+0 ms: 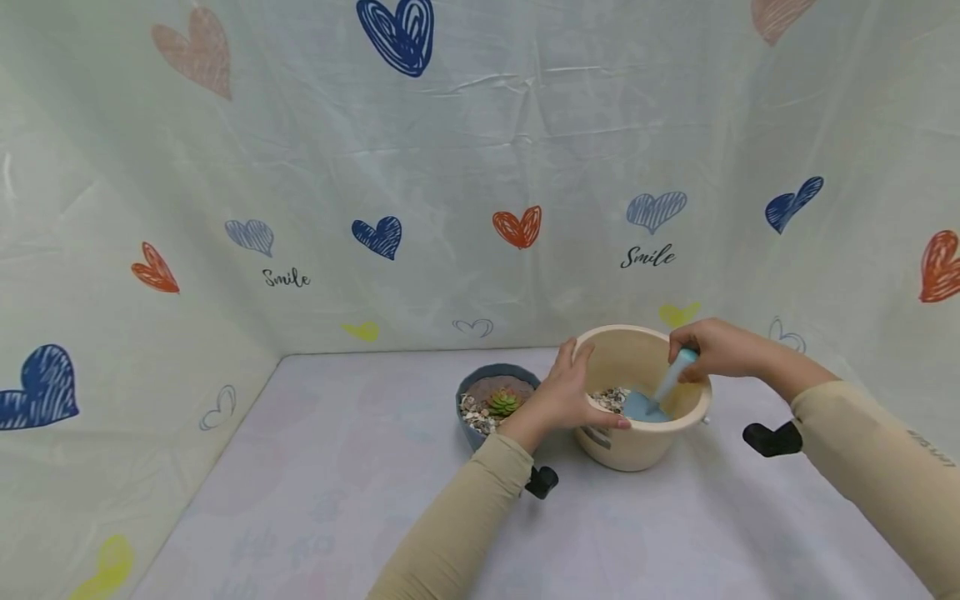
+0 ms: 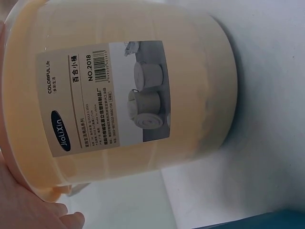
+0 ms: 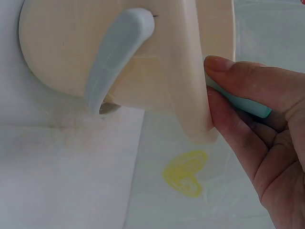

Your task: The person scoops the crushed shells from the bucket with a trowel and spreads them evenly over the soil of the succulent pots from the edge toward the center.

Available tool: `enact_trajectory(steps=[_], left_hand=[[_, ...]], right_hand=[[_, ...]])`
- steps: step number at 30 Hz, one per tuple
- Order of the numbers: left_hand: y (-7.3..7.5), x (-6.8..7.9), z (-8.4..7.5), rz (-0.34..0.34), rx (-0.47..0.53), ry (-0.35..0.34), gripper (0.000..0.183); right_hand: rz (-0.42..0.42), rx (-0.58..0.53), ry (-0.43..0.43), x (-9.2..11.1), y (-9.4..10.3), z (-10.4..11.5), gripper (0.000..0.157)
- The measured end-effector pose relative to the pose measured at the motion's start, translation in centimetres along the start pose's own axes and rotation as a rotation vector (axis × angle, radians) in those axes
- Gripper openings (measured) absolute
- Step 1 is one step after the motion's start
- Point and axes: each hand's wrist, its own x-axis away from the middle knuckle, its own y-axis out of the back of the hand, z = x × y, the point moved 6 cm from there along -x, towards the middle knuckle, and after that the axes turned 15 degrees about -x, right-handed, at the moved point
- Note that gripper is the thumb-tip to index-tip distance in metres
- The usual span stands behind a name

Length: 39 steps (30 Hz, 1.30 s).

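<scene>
A cream plastic bucket (image 1: 628,450) stands on the table, with a loose layer of mixed pebbles (image 1: 609,399) at its bottom. My left hand (image 1: 564,398) holds its rim at the left, the thumb lying along the near edge. Between thumb and fingers, my right hand (image 1: 712,348) pinches the pale blue handle of a small shovel (image 1: 677,371). The blade slants down into the bucket among the pebbles. In the right wrist view the bucket wall hides the blade, and only part of the blue-green handle (image 3: 250,104) shows.
Left of the bucket sits a blue-grey pot (image 1: 468,435) with a green succulent (image 1: 505,402) and pebbles, partly behind my left wrist. A grey carry handle (image 3: 112,57) hangs on the bucket's outside. A heart-printed curtain (image 1: 450,150) closes off the table's (image 1: 337,467) back.
</scene>
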Motion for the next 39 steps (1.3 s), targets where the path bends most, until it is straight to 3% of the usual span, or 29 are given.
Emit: enact_trajectory(steps=[7, 14, 27, 33, 39], left_hand=[[0.0, 0.0, 0.0, -0.002, -0.005, 0.010, 0.124], [0.0, 0.0, -0.1, 0.001, -0.003, 0.016, 0.124], [0.0, -0.1, 0.0, -0.004, -0.038, 0.007, 0.122], [-0.1, -0.1, 0.0, -0.005, -0.017, 0.013, 0.122], [-0.1, 0.0, 0.0, -0.007, -0.003, 0.011, 0.122]], right_hand=[[-0.019, -0.046, -0.023, 0.1, -0.4, -0.4, 0.018], [-0.019, -0.167, -0.074, 0.0, -1.2, -1.2, 0.018], [-0.093, -0.324, -0.127, -0.1, -2.5, -1.4, 0.026], [-0.125, -0.386, -0.168, 0.0, -2.4, -2.2, 0.028], [-0.152, -0.472, -0.152, 0.3, -2.1, -2.7, 0.029]])
